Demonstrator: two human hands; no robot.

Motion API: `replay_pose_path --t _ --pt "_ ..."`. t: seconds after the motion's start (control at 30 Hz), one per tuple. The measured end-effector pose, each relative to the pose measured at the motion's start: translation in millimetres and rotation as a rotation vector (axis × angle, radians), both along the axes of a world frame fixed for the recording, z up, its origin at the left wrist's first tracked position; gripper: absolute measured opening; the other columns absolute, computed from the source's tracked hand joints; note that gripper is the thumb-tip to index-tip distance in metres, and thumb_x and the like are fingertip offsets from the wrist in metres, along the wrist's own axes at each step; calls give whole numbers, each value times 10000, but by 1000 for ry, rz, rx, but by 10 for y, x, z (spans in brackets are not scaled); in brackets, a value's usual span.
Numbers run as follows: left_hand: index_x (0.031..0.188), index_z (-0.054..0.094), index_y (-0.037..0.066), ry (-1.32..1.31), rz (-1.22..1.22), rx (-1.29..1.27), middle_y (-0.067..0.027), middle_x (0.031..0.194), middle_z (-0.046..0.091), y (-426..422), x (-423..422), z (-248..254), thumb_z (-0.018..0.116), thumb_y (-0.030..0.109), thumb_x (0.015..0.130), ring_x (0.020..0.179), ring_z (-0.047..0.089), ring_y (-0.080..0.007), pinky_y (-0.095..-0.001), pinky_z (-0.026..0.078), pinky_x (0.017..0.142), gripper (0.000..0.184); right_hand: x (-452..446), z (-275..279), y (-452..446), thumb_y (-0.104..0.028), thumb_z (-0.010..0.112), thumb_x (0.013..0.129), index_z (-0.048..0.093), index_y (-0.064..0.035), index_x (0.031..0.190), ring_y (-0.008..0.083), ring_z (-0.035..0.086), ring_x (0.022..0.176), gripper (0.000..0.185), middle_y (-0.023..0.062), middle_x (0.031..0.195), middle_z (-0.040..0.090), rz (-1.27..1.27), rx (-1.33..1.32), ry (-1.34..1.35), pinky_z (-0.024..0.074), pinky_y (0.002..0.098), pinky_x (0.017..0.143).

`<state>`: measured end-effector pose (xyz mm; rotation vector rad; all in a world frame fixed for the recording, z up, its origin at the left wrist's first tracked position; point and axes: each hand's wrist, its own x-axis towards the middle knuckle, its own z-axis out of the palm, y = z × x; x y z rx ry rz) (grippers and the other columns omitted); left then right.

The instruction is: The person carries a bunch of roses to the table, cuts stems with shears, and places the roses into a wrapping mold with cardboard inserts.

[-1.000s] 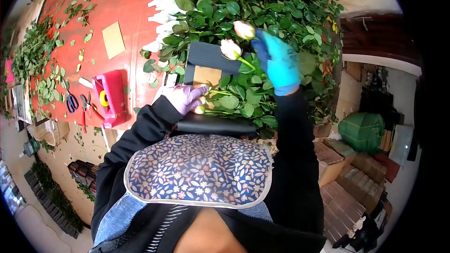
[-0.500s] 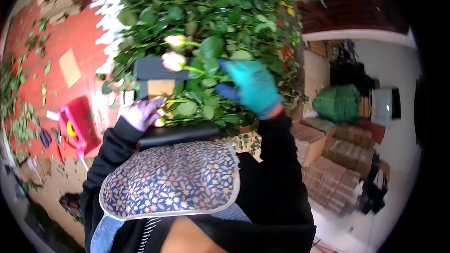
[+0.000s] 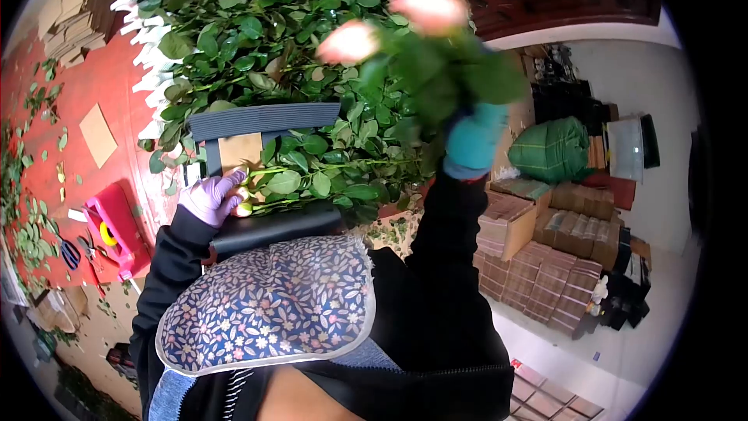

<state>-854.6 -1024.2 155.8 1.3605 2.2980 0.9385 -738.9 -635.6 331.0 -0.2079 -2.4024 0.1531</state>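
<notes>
My right hand (image 3: 475, 140), in a teal glove, is raised at the right and closed around the leafy stems of two pink roses (image 3: 428, 5). Motion blurs these flowers and their leaves, and the fingers are partly hidden. Lower left, my left hand (image 3: 207, 198) in a lilac glove has its fingers closed on pale rose buds (image 3: 245, 207). Their leafy stems (image 3: 319, 179) stretch rightward from it, lying above a black padded edge (image 3: 276, 230). Just beyond the left hand is a piece of brown cardboard (image 3: 240, 151) under a dark ribbed strip (image 3: 265, 120).
A large heap of leafy stems (image 3: 257, 31) covers the far side, bordered by white pegs (image 3: 148, 54). On the red table (image 3: 117, 101) are a pink tape dispenser (image 3: 117, 230), scissors (image 3: 70, 254) and cardboard (image 3: 97, 136). Bundled cardboard (image 3: 538, 281) and a green sack (image 3: 549, 148) stand right.
My right hand has lifted two roses up and to the right, off the dark ribbed strip. The left hand keeps its hold on the buds. The whole view has shifted slightly.
</notes>
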Motion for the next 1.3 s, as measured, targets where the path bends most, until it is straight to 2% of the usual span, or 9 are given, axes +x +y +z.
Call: replay_pose_path --t 0.13,0.27,0.47,0.5,0.63,0.73,0.87,1.07,1.3 --pt "1277 593 186 -54 -1 -11 -87 802 646 -16 -3 -71 748 147 783 690 645 -278 -378 523 603 519 -142 -19 126 -219 468 1010 493 -12 1336 229 556 1134 387 119 1245 564 86 -816 231 458 366 1000" --pt "1278 586 193 -52 -14 -5 -99 803 635 -19 -19 -65 721 178 803 705 636 -288 -394 516 625 494 -480 -50 100 35 590 889 595 1 1195 192 591 1095 308 106 1215 618 263 -929 190 466 332 963" --pt "1265 586 160 -145 -10 -87 -114 808 651 3 15 -15 701 211 828 736 651 -310 -413 526 674 455 -710 68 91 -6 693 846 625 -44 1173 148 619 896 336 71 1167 642 126 -572 -221 492 266 750" --pt "1265 585 161 -120 -6 -55 -111 814 654 -3 25 -35 698 209 832 744 654 -308 -414 527 677 450 -728 36 -118 13 715 823 624 -46 1174 130 602 785 368 75 1117 654 119 -798 -222 472 257 654" --pt "1257 590 175 -62 22 -63 -92 804 655 -12 3 102 696 249 843 726 651 -292 -404 520 640 434 -798 -21 -481 26 714 778 640 -26 1097 214 633 742 331 102 953 662 510 -391 -154 491 294 637" --pt "1213 612 194 21 23 -77 -80 778 653 -18 18 45 694 327 837 692 648 -272 -395 507 595 407 -727 80 -904 -171 727 794 682 -83 992 262 634 690 221 76 848 653 585 -67 -337 488 364 593" --pt "1118 636 198 34 49 -80 -70 793 662 -18 24 45 683 340 841 731 658 -258 -388 511 616 315 -555 -158 -1441 -270 702 827 672 -111 1056 221 652 742 281 44 954 679 588 100 -528 486 358 664" --pt "1238 615 223 -41 21 -255 -90 802 648 -7 -14 200 640 320 872 734 654 -272 -396 509 613 380 -435 -1026 -1535 -258 623 884 616 -92 1186 268 649 681 345 82 1007 665 471 188 -961 507 402 604" --pt "1224 589 173 -88 21 -5 -152 778 612 -49 -16 95 577 245 923 679 621 -341 -455 488 601 310 -539 -1288 -1506 -233 604 853 593 -130 1235 264 650 669 396 88 893 641 471 174 -904 515 403 581"
